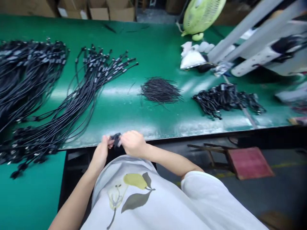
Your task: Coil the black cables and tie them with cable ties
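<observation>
Held between two bare hands at the front edge of a green bench (153,118), a small dark bundle (116,139), apparently of cable, shows black and tightly gathered, with a pale patch low on its side; we see the thumb and fingers of the left hand (100,155) pinching it at nine o'clock, and the right hand (133,143) closed on it at three o'clock, knuckles up; that hand's fingertips are hidden from us, and blur and the grip keep us from making out the bundle's ends or any tie around it.

Outward from the hands, we find a heap of thin black strips (160,91) between one and two o'clock; farther out, short of three o'clock, lies a pile of black bundles (226,97), its single pieces hard to separate; toward eleven o'clock, we see loose black cables (96,68) with pale tags fanned across the bench, and at ten o'clock a thicker mass of cables (31,70), cut off by the frame; at one o'clock stands a green fan (203,19), its top cropped; at three o'clock, below the bench, a red seat (249,163) sits in shadow.
</observation>
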The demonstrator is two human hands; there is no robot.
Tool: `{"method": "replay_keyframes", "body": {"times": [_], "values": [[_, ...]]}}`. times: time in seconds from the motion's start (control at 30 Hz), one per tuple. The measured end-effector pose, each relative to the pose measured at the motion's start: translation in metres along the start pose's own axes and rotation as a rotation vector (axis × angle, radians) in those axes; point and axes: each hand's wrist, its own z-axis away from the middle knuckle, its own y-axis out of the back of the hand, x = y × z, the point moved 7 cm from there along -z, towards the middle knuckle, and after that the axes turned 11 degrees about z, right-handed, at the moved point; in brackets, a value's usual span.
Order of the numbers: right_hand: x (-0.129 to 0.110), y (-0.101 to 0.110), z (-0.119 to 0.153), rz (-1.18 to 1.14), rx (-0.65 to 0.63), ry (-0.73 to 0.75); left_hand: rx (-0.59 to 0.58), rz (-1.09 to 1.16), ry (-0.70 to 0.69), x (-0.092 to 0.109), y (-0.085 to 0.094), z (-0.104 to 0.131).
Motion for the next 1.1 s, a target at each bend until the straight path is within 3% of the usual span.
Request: {"method": "replay_keyframes", "body": {"times": [0.1,0.17,0.27,0.33,0.43,0.5,0.63,0.7,0.77,0.9,1.03,1.1], "values": [[-0.019,0.001,0.006,0.059,0.059,0.23,-0.034,0.163,0.153,-0.007,-0.008,-0.002],[-0.017,0.0,0.007,0.016,0.04,0.25,-0.067,0.114,0.097,0.003,-0.01,-0.001],[0.007,-0.002,0.008,-0.153,-0.045,0.012,-0.114,-0.216,-0.239,0.033,-0.014,0.005],[0.021,-0.005,0.012,-0.312,-0.121,-0.145,-0.168,-0.488,-0.477,0.048,-0.026,0.014],[0.031,-0.006,0.023,-0.386,-0.191,-0.256,-0.313,-0.654,-0.681,0.05,-0.052,0.031],[0.036,-0.003,0.028,-0.316,-0.158,-0.294,-0.332,-0.587,-0.663,0.044,-0.062,0.037],[0.043,0.008,0.034,-0.254,-0.034,-0.378,-0.045,-0.212,-0.405,0.023,-0.053,0.029],[0.043,0.01,0.035,-0.31,-0.007,-0.402,-0.104,-0.052,-0.205,0.004,-0.061,0.024],[0.042,0.006,0.036,-0.449,-0.05,-0.439,-0.205,-0.032,-0.084,-0.009,-0.071,0.022],[0.039,-0.01,0.04,-0.745,-0.232,-0.541,-0.201,-0.215,-0.177,-0.011,-0.074,0.018],[0.028,-0.003,0.041,-0.586,-0.158,-0.489,-0.209,-0.42,-0.245,-0.012,-0.08,0.007],[0.028,-0.01,0.045,-0.552,-0.202,-0.503,-0.269,-0.499,-0.247,-0.011,-0.086,0.006]]}}
